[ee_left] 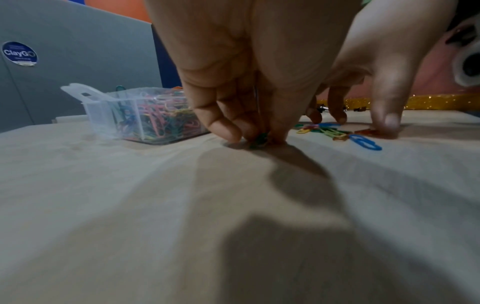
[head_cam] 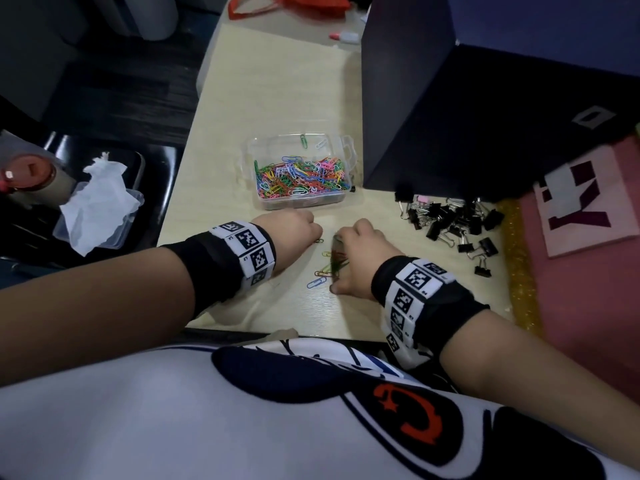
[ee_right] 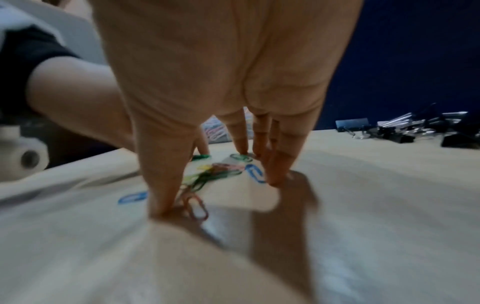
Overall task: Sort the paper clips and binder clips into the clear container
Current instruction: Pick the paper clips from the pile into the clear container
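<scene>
A clear container (head_cam: 341, 152) at mid-table holds a heap of coloured paper clips (head_cam: 299, 176), and it also shows in the left wrist view as the container (ee_left: 103, 115). My left hand (ee_left: 255, 137) pinches a green paper clip (ee_left: 261, 137) against the table, just in front of the container. My right hand (ee_right: 218, 193) arches over several loose paper clips (ee_right: 218, 171), thumb and straight fingertips (ee_right: 276, 174) touching the table on either side of them. A blue clip (ee_left: 365, 142) lies beside that pile. Black binder clips (head_cam: 453, 221) are heaped to the right.
A tall dark box (head_cam: 433, 109) stands behind the binder clips, close to the container's right side. A pink mat with a glitter edge (head_cam: 519, 271) borders the table on the right. The table's near edge (head_cam: 277, 332) is close to my body. A lid with tissue (head_cam: 100, 206) lies off-table left.
</scene>
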`<state>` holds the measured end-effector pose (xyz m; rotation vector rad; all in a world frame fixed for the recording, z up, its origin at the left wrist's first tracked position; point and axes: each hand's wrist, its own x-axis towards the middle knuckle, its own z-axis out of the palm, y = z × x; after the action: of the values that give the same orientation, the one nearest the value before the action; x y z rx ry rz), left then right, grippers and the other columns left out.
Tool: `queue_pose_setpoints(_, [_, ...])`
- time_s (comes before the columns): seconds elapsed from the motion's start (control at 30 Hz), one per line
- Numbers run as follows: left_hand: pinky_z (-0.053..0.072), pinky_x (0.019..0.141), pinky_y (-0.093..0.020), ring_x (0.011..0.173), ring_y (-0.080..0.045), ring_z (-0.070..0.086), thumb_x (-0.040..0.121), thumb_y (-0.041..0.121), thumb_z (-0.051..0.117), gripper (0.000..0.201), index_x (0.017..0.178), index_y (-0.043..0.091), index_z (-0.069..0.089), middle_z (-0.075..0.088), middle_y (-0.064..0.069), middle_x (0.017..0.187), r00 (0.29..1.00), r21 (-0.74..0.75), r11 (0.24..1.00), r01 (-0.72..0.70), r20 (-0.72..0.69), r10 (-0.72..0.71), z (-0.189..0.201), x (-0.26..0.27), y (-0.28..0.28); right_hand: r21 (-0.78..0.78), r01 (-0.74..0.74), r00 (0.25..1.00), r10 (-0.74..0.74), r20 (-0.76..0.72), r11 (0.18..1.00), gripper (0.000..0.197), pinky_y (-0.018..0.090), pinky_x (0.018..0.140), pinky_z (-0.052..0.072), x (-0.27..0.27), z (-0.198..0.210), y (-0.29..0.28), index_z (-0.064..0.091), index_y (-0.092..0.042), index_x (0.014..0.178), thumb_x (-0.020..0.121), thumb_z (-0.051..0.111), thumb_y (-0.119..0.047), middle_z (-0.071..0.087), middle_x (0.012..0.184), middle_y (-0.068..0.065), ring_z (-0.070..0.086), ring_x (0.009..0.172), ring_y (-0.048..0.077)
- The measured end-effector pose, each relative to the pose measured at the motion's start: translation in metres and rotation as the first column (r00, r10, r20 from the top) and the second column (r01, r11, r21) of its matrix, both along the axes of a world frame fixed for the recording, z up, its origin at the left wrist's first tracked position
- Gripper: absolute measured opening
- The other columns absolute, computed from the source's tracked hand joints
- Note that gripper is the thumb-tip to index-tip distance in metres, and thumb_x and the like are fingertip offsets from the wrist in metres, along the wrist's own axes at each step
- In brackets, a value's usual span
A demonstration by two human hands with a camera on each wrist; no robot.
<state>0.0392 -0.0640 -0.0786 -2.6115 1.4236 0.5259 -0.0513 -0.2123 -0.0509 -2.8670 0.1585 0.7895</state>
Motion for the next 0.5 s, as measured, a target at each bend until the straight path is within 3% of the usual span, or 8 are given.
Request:
queue_pose_setpoints(0.1, [0.039, 0.061, -0.031, 0.088, -0.026, 0.06, 0.089, 0.018, 0.06, 0.017, 0.105, 0.017, 0.056, 0.055, -0.004, 0.097, 0.998, 0.066, 0.996, -0.061, -0.001, 0.061, 0.005, -0.001, -0.004, 0.074, -0.072, 0.996, 0.068, 0.051, 0.995, 0.056, 0.037, 0.096, 0.043, 0.002, -0.005, 0.006, 0.05, -0.013, 0.126, 0.076, 0.072, -0.029, 0.042, 0.122, 0.009, 0.05, 0.111, 0.032])
queue_pose_setpoints(0.23, [0.04, 0.061, -0.032, 0.088, -0.026, 0.06, 0.089, 0.015, 0.058, 0.011, 0.1, 0.016, 0.056, 0.056, -0.006, 0.096, 0.993, 0.105, 0.988, -0.116, -0.019, 0.119, 0.007, -0.003, -0.006, 0.097, -0.103, 0.991, 0.094, 0.095, 0.99, 0.03, 0.036, 0.091, 0.043, 0.004, -0.008, 0.008, 0.055, -0.008, 0.118, 0.089, 0.051, -0.009, 0.048, 0.118, 0.013, 0.052, 0.108, 0.033])
queue_pose_setpoints(0.33, [0.041, 0.063, -0.032, 0.088, -0.027, 0.06, 0.09, 0.014, 0.055, 0.009, 0.099, 0.016, 0.056, 0.056, -0.006, 0.096, 0.99, 0.092, 0.987, -0.132, -0.042, 0.136, 0.008, -0.003, -0.006, 0.107, -0.086, 0.991, 0.074, 0.112, 0.99, 0.028, 0.035, 0.089, 0.043, 0.01, -0.008, 0.005, 0.058, -0.011, 0.115, 0.088, 0.05, -0.006, 0.052, 0.116, 0.012, 0.055, 0.106, 0.032])
queue_pose_setpoints(0.5, [0.047, 0.072, -0.036, 0.093, -0.029, 0.059, 0.092, 0.015, 0.053, 0.01, 0.102, 0.015, 0.056, 0.057, -0.008, 0.101, 0.981, 0.058, 0.985, -0.162, -0.095, 0.167, 0.009, -0.007, -0.001, 0.195, 0.085, 0.988, -0.107, 0.108, 0.977, 0.015, 0.02, 0.08, 0.04, 0.027, -0.001, -0.002, 0.069, -0.021, 0.093, 0.084, 0.06, -0.012, 0.062, 0.1, -0.002, 0.06, 0.095, 0.019])
